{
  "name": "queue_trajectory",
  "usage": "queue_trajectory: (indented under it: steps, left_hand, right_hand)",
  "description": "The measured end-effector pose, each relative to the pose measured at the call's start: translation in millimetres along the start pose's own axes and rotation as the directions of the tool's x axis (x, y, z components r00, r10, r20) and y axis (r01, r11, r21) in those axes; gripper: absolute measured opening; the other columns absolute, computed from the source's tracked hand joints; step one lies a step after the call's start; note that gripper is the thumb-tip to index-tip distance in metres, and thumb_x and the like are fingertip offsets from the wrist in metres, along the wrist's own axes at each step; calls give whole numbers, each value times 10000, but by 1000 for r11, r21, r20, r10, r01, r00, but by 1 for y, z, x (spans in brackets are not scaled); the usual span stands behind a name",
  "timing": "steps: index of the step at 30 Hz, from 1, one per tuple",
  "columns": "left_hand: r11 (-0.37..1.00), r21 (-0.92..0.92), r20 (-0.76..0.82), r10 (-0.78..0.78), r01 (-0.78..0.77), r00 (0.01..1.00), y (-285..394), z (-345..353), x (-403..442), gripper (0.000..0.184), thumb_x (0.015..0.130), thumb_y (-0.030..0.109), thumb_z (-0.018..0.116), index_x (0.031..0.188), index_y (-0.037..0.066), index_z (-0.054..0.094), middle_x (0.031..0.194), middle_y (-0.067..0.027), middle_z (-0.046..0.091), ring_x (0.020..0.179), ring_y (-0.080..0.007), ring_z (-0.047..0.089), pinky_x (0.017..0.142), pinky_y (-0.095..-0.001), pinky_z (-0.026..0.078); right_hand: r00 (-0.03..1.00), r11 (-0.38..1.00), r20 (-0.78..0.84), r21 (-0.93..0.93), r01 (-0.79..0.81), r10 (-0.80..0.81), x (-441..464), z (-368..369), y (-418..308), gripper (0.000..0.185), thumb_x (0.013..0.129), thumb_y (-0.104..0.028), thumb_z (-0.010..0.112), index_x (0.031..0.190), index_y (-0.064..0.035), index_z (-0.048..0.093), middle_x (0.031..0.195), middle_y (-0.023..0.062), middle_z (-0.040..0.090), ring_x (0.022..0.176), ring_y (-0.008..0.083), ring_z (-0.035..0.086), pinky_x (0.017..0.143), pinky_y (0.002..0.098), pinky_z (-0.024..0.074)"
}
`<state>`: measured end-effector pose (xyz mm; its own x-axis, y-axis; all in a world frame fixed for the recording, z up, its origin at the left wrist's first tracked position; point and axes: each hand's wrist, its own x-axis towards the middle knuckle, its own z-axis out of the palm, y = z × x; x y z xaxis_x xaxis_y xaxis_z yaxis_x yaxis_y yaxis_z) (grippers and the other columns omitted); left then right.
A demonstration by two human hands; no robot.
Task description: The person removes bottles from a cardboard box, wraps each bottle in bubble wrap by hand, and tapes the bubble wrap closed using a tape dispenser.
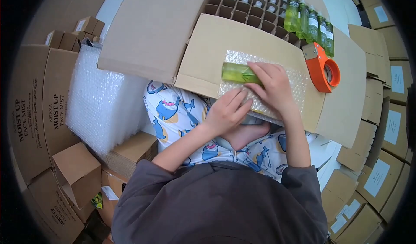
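Around bottle [234,73], right hand [274,87] half-curled

Room over cardboard flap [201,55] left of bubble wrap [296,80]; tape dispenser [318,70] blocks right, bottles [313,25] beyond

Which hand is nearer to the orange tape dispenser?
The right hand, left of the tape dispenser, holding a green bottle. The left hand is farther left, at the near edge of the bubble wrap.
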<state>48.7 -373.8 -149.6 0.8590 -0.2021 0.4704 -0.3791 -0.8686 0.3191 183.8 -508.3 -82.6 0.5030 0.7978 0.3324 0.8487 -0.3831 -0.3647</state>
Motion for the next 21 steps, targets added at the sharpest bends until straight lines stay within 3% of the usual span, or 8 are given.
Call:
queue_trajectory:
  steps: [5, 12, 21]
  left_hand:
    - [990, 46, 60, -133, 130, 989, 20, -13, 17, 502, 717, 213, 602, 1213, 175, 537, 1284, -144, 442, 1199, -352, 394, 1001, -496, 296]
    - [975, 74, 104, -215, 208, 971, 31, -9, 22, 531, 739, 235, 572, 1262, 186, 494, 1317, -154, 409, 1222, -368, 357, 994, -559, 265]
    - [975, 62, 134, -219, 212, 966, 31, -11, 23, 541, 733, 247, 582, 1262, 187, 492, 1313, -156, 408, 1224, -376, 355, 1000, -561, 258]
  right_hand:
    - [987, 991, -98, -27, -129, 126, -5, -9, 5, 463, 718, -222, 689, 1140, -83, 561, 1051, 81, 598, 979, 234, 561, 845, 367, 400]
    - [993, 991, -59, -89, -102, 97, 5, -3, 9, 442, 721, -218, 690, 1128, -90, 574, 1061, 74, 597, 986, 230, 560, 854, 371, 387]
    - [994, 990, -23, -98, -105, 103, 10, 1, 8, 453, 721, -225, 692, 1138, -94, 574, 1061, 71, 597, 991, 224, 559, 857, 365, 384]
